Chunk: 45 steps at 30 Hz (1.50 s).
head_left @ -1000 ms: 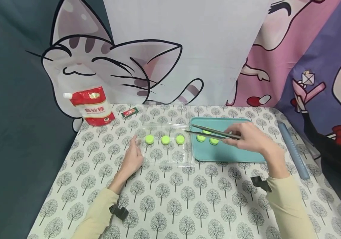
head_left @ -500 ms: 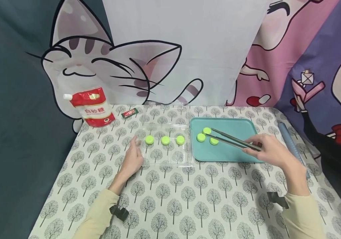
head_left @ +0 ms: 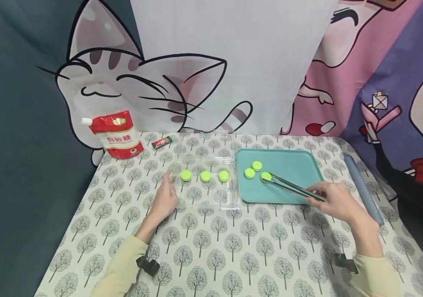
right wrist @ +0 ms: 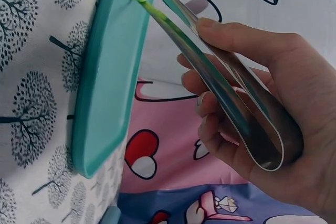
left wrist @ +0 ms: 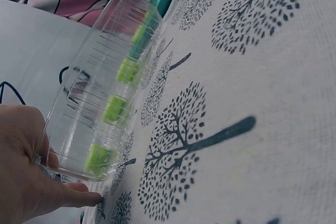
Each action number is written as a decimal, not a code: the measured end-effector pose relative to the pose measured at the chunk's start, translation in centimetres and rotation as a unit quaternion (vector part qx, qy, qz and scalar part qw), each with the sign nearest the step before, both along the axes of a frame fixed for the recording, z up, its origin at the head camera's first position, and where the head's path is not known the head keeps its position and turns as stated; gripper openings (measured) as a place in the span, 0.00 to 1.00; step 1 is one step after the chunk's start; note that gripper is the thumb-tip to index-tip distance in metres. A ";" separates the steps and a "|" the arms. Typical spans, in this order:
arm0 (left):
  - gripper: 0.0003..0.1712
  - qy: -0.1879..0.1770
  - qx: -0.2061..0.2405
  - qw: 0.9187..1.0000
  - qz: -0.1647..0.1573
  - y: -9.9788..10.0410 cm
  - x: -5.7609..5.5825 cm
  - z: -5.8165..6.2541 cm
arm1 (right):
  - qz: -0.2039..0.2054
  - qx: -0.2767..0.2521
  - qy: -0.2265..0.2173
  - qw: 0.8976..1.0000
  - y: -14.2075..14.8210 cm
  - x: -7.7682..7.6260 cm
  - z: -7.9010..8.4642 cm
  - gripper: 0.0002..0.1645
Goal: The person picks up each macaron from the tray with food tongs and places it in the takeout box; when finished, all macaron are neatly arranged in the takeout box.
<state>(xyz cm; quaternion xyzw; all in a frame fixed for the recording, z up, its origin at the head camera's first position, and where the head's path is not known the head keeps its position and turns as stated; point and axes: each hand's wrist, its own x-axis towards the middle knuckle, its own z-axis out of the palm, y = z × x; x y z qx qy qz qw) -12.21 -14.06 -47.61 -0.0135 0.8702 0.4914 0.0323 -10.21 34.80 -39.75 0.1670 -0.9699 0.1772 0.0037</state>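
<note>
My right hand (head_left: 339, 202) grips a pair of metal tongs (head_left: 294, 188). Their tips straddle the nearest green macaron (head_left: 266, 176) on the teal tray (head_left: 293, 163); the right wrist view shows the two arms (right wrist: 197, 61) spread slightly, tips at the macaron. Two more macarons (head_left: 257, 166) lie beside it on the tray. At the left end of a clear plastic box (head_left: 207, 205), my left hand (head_left: 165, 198) holds the side wall, with fingers partly seen through the plastic in the left wrist view. A row of 3 green macarons (head_left: 205, 176) sits in the box.
The box's clear lid (head_left: 205, 144) lies folded back toward the wall. A red and white pouch (head_left: 118, 136) stands at the back left, near a small green and red packet (head_left: 162, 142). A blue-grey rod (head_left: 363, 189) lies along the table's right side.
My right hand has drawn back to the right from the box with the tongs, then lowered their tips onto the nearest macaron on the tray. The left hand has stayed put.
</note>
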 end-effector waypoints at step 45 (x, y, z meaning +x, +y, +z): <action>0.37 -0.003 -0.002 1.000 -0.001 -0.1 -0.1 0.1 | 0.181 -0.048 -0.005 0.982 -12.9 -3.9 3.2 0.17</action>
